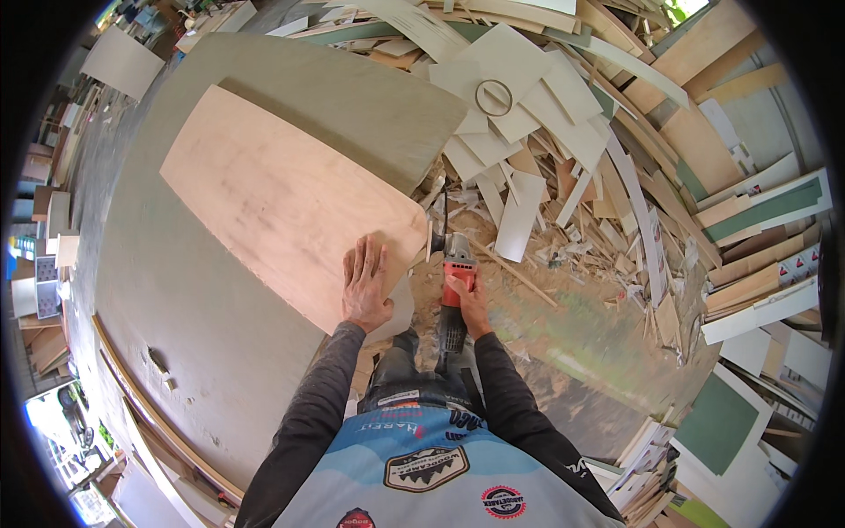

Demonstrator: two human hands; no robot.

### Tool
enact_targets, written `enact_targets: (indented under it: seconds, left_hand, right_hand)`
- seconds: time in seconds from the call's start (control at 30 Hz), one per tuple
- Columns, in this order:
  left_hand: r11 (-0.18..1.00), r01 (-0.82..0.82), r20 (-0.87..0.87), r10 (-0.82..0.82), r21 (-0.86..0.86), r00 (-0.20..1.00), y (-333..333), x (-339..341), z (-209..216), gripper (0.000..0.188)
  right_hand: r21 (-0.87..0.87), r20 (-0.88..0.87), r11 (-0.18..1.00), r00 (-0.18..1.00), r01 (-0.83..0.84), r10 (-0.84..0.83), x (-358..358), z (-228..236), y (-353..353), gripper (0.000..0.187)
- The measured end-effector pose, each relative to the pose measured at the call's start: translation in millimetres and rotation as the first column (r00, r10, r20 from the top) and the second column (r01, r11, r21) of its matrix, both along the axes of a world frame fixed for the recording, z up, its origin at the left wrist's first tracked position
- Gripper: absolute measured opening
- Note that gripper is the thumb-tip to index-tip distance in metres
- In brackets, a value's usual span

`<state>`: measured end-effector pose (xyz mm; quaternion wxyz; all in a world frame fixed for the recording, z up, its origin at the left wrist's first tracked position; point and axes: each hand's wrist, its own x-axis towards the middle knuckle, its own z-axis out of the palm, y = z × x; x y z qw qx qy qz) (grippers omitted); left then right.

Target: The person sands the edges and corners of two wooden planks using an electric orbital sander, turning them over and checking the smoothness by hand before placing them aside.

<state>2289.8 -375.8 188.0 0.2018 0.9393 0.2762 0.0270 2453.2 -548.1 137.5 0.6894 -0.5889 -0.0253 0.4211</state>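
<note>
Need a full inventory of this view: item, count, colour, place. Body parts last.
Wooden board: 1, pale pinkish-brown, on the work surface
Work surface: 1, grey-green, left and centre
Angle grinder: 1, red and black, at the board's right end; contact unclear
White panels: too many overlapped to count, upper-centre heap
Ring: 1, dark, on those panels
Wood scraps: uncountable, brown and white, right of centre
Green-faced panel: at least 1, white-edged, lower right
Left hand: 1, bare, flat on the board
Right hand: 1, bare, around the grinder
Sleeves: 2, dark, lower edge
</note>
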Motion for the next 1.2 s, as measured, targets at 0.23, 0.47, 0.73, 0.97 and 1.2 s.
enact_targets:
  seconds: [0.23, 0.47, 0.73, 0.97, 1.2]
  left_hand:
    - [1.000, 0.020, -0.014, -0.020, 0.010, 1.000, -1, -7, 4, 0.109]
    - [0.999, 0.031, -0.033, -0.032, -0.007, 0.999, -2, -16, 9, 0.106]
    - [0.998, 0.058, -0.024, -0.058, -0.008, 0.998, -3, -28, 10, 0.110]
    - [0.998, 0.068, -0.042, -0.068, -0.019, 0.997, -4, -36, 13, 0.112]
    - [0.997, 0.058, -0.027, -0.060, -0.044, 0.998, -4, -37, 13, 0.113]
  right_hand:
    - [0.014, -0.034, 0.999, 0.998, -0.051, 0.051, 12, 0, -5, 0.047]
    - [0.027, -0.010, 0.990, 0.990, -0.138, 0.139, 23, -2, -8, 0.048]
    - [0.040, -0.051, 0.976, 0.975, -0.216, 0.218, 37, -3, -11, 0.057]
    - [0.033, 0.003, 0.955, 0.956, -0.293, 0.293, 50, -15, -10, 0.067]
    - [0.020, 0.003, 0.944, 0.944, -0.329, 0.329, 61, -27, -13, 0.078]
